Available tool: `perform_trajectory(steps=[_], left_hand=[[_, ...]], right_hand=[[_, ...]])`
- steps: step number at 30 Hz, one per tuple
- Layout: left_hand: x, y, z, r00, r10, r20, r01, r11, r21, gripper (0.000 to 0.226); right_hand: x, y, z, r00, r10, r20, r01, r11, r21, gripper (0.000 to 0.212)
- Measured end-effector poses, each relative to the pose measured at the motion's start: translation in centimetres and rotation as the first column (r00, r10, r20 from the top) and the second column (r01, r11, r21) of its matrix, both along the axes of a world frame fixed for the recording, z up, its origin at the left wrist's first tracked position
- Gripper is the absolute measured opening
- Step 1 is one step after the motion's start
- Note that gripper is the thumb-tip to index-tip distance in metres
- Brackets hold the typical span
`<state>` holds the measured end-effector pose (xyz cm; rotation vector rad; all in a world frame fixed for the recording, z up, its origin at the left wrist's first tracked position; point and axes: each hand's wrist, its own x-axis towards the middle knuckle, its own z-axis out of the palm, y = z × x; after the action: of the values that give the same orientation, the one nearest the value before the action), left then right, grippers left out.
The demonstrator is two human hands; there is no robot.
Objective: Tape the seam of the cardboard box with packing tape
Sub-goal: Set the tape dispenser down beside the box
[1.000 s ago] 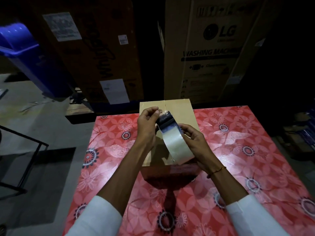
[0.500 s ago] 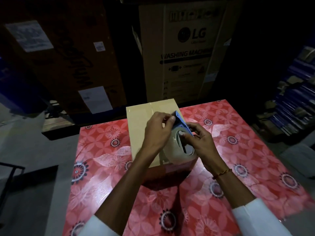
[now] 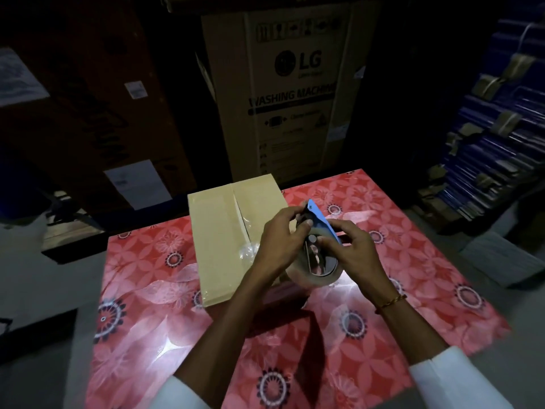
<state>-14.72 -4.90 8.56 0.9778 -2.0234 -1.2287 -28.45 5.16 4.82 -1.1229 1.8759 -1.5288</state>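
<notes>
A plain cardboard box [image 3: 219, 246] lies on the red flowered table [image 3: 165, 335], its centre seam slightly parted at the far end, with a crumpled bit of clear tape on top near the seam. Over the box's right edge I hold a tape dispenser [image 3: 317, 246] with a blue blade guard and a roll of clear packing tape. My left hand [image 3: 277, 240] pinches the dispenser's top end by the guard. My right hand [image 3: 351, 249] grips the dispenser from the right, fingers on its frame.
A tall LG washing machine carton [image 3: 295, 93] stands right behind the table. Dark cartons [image 3: 88, 98] with white labels fill the left background. Stacked blue bundles [image 3: 495, 134] rise at the right. Grey floor lies on both sides of the table.
The view has swung right. Both hands and the dispenser have shifted from above the box's middle to its right edge. The length of tape held stretched out a second ago is no longer seen.
</notes>
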Motion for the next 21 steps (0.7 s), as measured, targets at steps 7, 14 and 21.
perform_trajectory(steps=[7, 14, 21], left_hand=[[-6.9, 2.7, -1.3, 1.000, -0.023, 0.018, 0.023, 1.000, 0.014, 0.030], [-12.4, 6.7, -6.6, 0.980, 0.067, 0.186, -0.092, 0.988, 0.125, 0.050], [-15.7, 7.8, -14.1, 0.934, 0.179, 0.310, -0.250, 0.945, 0.208, 0.036]], right_hand=[[-6.6, 2.4, -0.9, 1.000, -0.020, -0.024, 0.022, 0.996, 0.088, 0.030], [-13.4, 4.2, -4.7, 0.996, -0.069, -0.052, 0.081, 0.952, 0.294, 0.034], [-17.3, 4.4, -8.4, 0.987, -0.030, -0.156, 0.105, 0.860, 0.500, 0.029]])
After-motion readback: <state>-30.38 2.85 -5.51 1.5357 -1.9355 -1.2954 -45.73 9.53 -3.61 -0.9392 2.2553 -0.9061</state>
